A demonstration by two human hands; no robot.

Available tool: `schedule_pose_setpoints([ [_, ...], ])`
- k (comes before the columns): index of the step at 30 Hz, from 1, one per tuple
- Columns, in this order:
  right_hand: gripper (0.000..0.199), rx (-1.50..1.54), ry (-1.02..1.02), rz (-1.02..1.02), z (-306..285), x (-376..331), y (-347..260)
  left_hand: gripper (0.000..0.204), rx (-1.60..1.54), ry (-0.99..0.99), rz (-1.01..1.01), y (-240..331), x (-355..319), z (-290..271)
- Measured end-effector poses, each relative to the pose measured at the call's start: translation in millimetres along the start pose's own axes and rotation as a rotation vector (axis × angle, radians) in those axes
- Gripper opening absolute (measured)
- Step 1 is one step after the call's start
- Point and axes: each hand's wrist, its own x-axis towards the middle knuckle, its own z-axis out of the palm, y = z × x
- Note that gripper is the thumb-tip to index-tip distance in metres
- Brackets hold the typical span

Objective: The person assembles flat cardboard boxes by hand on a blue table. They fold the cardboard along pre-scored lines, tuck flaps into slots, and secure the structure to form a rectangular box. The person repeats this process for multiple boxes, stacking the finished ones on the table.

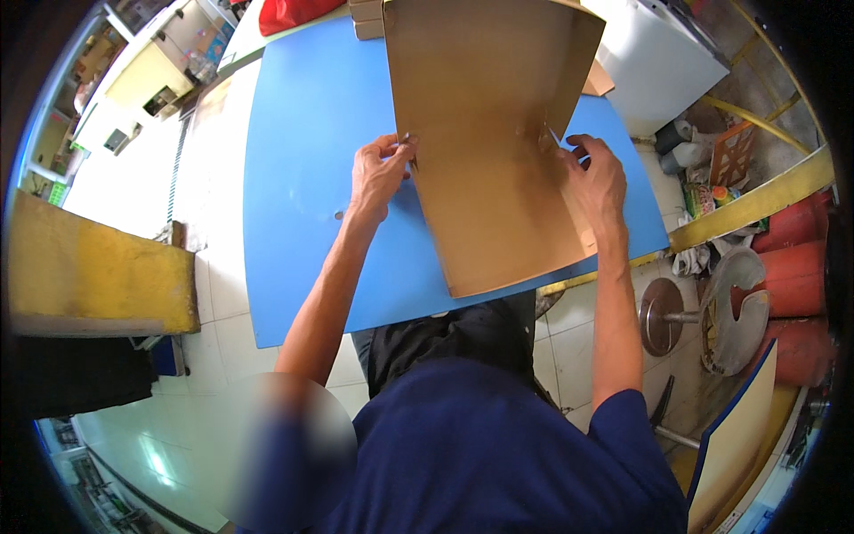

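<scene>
A brown cardboard box (485, 116), partly folded, lies on the blue table (311, 133) in front of me. Its far part has side walls standing up, while the near panel spreads flat to the table's front edge. My left hand (380, 178) pinches the cardboard at the fold on the left side, thumb and fingertips together. On the opposite side, my right hand (594, 182) has its thumb and curled fingers at the right-hand flap, near a slit at the corner. Part of the right fingertips is hidden behind the flap.
Folded brown cardboard pieces (366, 20) and a red bag (289, 13) sit at the far edge. A white cabinet (658, 67) stands beyond the right side. Yellow beams (752, 198), a stool (663, 316) and red cylinders (794, 276) are to the right; a yellow ledge (102, 262) is left.
</scene>
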Motion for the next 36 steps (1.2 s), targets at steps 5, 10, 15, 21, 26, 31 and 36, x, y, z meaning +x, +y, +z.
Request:
schedule_pose_setpoints([
  [5, 0.026, 0.298, -0.149, -0.144, 23, 1, -34, 0.035, 0.138, -0.157, 0.172, -11, 7, 4],
  [10, 0.024, 0.544, -0.539, -0.019, 48, 8, -91, 0.045, 0.254, -0.182, 0.252, -8, -9, 1],
  [15, 0.019, 0.643, -0.827, -0.039, 87, 22, -104, 0.06, 0.285, -0.173, 0.309, -17, -14, 7],
  [21, 0.012, 0.412, -0.734, -0.191, 100, 43, -89, 0.086, 0.347, -0.274, 0.382, -26, -1, -5],
  [26, 0.009, 0.614, -0.708, 0.05, 109, 32, -65, 0.078, 0.17, -0.093, 0.103, -21, 2, -7],
  [31, 0.026, 0.502, -0.906, 0.005, 120, 34, -33, 0.075, 0.178, -0.161, 0.019, -16, -5, -10],
  [36, 0.026, 0.351, -0.871, 0.11, 112, 27, -59, 0.072, -0.194, -0.169, -0.203, -11, -9, -14],
])
